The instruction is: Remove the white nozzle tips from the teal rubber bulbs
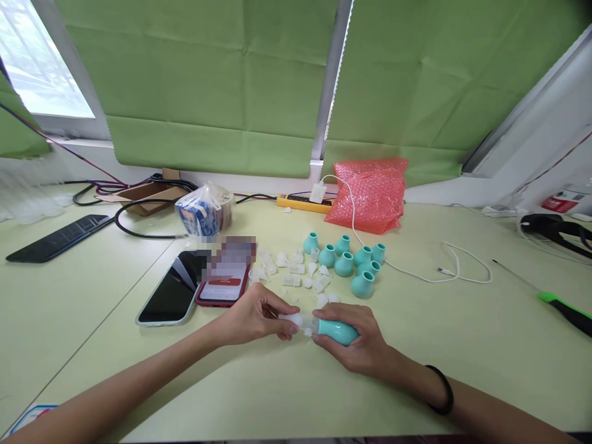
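Observation:
My right hand (358,342) is wrapped round a teal rubber bulb (340,332) lying sideways just above the table. My left hand (254,317) pinches a small clear plastic tip (296,320) at the bulb's open end, touching it. Beyond my hands stand several more teal bulbs (349,262) in a cluster. To their left lie several loose clear plastic tips (296,271), scattered on the pale green table (462,345).
Two phones (173,293) lie left of the tips. A white cable (444,268) runs right from a yellow power strip (300,202) at the back. Pink bubble wrap (370,194), a bagged tape roll (206,213), a keyboard (58,237) and a green-handled tool (564,308) lie around.

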The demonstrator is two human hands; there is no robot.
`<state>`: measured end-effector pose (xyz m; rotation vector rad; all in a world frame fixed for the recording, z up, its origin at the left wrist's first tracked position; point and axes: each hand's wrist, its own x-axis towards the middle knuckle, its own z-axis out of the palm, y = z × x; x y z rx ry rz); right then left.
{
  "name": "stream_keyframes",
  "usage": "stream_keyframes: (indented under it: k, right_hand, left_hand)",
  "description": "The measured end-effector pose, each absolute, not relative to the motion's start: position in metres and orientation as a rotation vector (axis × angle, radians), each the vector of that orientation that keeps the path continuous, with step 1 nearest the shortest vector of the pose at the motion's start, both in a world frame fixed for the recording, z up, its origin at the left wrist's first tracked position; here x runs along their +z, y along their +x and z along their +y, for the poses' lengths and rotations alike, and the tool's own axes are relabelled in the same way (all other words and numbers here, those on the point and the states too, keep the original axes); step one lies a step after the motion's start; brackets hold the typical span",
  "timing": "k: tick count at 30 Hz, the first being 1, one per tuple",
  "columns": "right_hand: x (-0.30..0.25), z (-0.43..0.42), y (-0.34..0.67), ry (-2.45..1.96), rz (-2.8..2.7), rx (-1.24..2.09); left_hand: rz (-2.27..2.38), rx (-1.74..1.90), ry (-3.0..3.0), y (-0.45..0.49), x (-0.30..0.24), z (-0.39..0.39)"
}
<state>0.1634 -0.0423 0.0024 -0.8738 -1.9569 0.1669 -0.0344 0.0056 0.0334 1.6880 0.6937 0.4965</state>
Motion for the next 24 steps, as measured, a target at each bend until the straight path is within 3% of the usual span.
stream_keyframes:
  k: [15, 19, 24]
  right_hand:
    - [0.008, -0.043, 0.164, -1.015, -1.840, 0.268]
    - [0.009, -0.040, 0.166, -0.959, -1.807, 0.494]
    - [0.008, -0.033, 0.167, -0.868, -1.660, 0.610]
  left_hand:
    - [0.770, 0.604, 1.858, -0.028, 0.048, -0.003]
    - [0.812, 0.676, 1.939, -0.017, 0.065, -0.002]
    - [0.964, 1.033, 2.080, -0.013, 0.110, 0.027]
